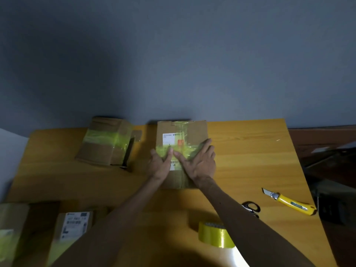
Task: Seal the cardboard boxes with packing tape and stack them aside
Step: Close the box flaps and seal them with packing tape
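A flat cardboard box (194,132) with a white label lies at the middle of the wooden table (250,151), banded with yellowish clear tape. My left hand (160,163) and my right hand (200,160) both press flat on the tape across its top, fingers straight, thumbs nearly meeting. A roll of yellowish packing tape (213,235) stands near the front edge, partly behind my right forearm.
A taped box (105,141) lies at the back left. Two more boxes (74,226) (11,228) sit at the front left. Scissors (251,208) and a yellow utility knife (289,202) with its blade out lie on the right. A wall runs behind the table.
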